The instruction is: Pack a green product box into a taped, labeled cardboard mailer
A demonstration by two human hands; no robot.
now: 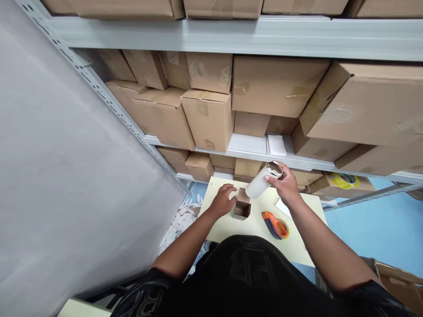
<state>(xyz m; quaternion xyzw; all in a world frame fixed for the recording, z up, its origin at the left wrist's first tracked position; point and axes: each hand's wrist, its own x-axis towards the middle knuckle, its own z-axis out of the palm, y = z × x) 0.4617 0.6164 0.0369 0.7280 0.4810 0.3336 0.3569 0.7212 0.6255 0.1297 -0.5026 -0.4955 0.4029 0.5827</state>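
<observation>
My right hand (284,184) grips a white cylindrical tumbler (261,182) with a shiny metal rim, held tilted, its lower end just above a small open cardboard box (242,208). My left hand (224,199) rests on the box's left edge, fingers curled on the flap. The box stands on a pale yellow table (231,229).
An orange-and-blue tape dispenser (276,224) lies on the table right of the box. Grey metal shelving (251,147) packed with several cardboard boxes stands behind. A box with yellow tape rolls (343,182) sits at right. White paper shreds (180,220) lie on the blue floor at left.
</observation>
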